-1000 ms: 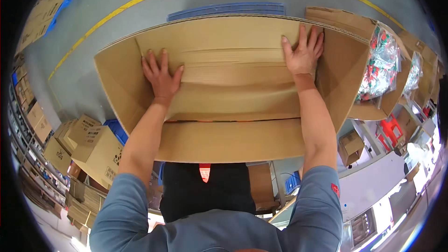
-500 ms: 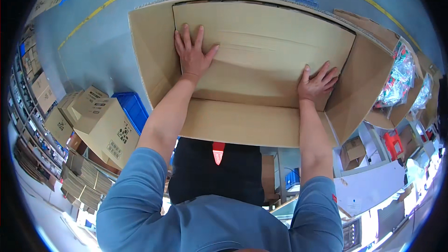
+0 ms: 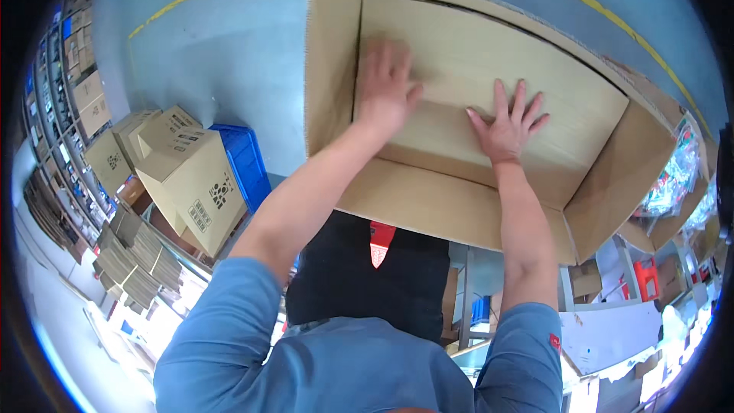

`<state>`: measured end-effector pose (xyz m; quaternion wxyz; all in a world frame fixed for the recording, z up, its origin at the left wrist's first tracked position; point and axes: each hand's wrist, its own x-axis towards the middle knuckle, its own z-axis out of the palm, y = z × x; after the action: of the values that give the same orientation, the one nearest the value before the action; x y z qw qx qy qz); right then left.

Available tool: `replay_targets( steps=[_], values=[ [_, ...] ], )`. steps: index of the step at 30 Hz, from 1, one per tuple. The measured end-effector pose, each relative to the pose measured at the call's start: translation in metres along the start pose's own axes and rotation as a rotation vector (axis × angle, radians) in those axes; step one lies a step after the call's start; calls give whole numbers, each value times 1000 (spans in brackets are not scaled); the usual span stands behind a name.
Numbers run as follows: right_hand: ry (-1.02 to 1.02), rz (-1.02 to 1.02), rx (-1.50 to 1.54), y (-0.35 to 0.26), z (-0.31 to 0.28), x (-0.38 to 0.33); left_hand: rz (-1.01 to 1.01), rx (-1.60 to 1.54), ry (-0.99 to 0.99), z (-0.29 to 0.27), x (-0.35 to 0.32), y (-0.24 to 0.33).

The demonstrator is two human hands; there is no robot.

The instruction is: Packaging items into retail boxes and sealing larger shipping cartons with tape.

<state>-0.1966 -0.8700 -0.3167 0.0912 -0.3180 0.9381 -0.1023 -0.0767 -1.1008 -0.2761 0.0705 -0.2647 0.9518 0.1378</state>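
Observation:
A large open cardboard box stands in front of me, with a flat cardboard sheet lying inside it against the bottom. My left hand is over the sheet's left part, fingers spread and blurred by motion; whether it touches cannot be made out. My right hand rests on the middle of the sheet, palm down with fingers spread. Neither hand holds anything. A dark gap shows along the sheet's far edge.
Printed cardboard cartons and a blue plastic bin stand at left. Behind them are shelves and bundled flat cardboard. At right, an open carton holds clear plastic bags. A red plastic item lies by a white table.
My right hand has moved inward from the sheet's right edge toward its middle. My left hand is in motion near the left edge. The box appears shifted right as the view turns.

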Motion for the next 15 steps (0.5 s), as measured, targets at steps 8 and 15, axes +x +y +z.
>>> replay_targets(
  steps=[8,15],
  values=[
    [19,26,-58,19,-5,-4,-127,-709,77,-97,-23,-126],
    [43,37,4,27,0,-9,304,-110,-45,20,22,10]
  ],
)
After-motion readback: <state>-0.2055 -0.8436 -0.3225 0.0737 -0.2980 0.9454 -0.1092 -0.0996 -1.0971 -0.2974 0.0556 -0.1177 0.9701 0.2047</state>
